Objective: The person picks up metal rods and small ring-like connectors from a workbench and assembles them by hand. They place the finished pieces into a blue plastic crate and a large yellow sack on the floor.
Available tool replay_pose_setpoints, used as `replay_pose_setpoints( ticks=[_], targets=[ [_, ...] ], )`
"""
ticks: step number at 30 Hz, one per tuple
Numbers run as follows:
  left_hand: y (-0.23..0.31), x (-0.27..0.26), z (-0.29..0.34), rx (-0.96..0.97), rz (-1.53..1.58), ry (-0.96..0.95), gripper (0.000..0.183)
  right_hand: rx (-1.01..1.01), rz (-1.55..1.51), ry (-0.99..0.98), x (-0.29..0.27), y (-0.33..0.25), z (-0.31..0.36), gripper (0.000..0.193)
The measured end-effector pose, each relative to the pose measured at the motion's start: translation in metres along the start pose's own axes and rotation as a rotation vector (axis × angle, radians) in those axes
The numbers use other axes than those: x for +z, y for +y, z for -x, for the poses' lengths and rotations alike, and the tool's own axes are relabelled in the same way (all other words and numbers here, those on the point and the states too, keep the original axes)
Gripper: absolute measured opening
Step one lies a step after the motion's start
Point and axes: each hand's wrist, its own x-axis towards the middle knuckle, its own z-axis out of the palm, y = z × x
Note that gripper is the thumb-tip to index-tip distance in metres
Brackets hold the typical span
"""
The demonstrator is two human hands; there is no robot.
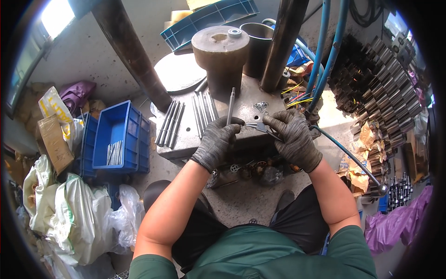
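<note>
My left hand (214, 145), in a grey work glove, is closed around a thin metal shaft (231, 108) that stands nearly upright with a narrower top end. Opposite it, my gloved right hand (297, 142) grips small pliers (261, 127), whose tips point left and reach the fingers of my left hand. Whether the tips hold anything is too small to tell. Both hands are over the front edge of a metal machine table (188, 143). Just beyond the pliers lies a little heap of shiny small rings (261, 106). Two groups of metal shafts (171, 123) lie left of my hands.
A thick round press head (220, 49) with a bearing ring (234, 33) rises behind the table, between two dark columns (132, 53). Blue bins (132, 135) stand at left, one holding rods. Blue hoses (329, 58) and stacked metal parts (390, 79) are at right.
</note>
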Motion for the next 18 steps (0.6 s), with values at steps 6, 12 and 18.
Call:
replay_pose_setpoints(
  ticks=[6,12,18],
  targets=[
    [0.0002,0.0006,0.0003,-0.015,-0.071,0.017,0.013,-0.08,0.033,0.027,0.0018,-0.0002,-0.0017,0.05],
    [0.0022,0.0022,0.001,-0.011,-0.111,0.009,0.013,-0.066,0.032,-0.056,0.0007,-0.0007,-0.002,0.046],
    [0.0004,0.0023,0.0004,0.014,-0.135,0.007,0.013,-0.075,0.025,0.003,0.0025,-0.0018,-0.0023,0.041]
  ],
)
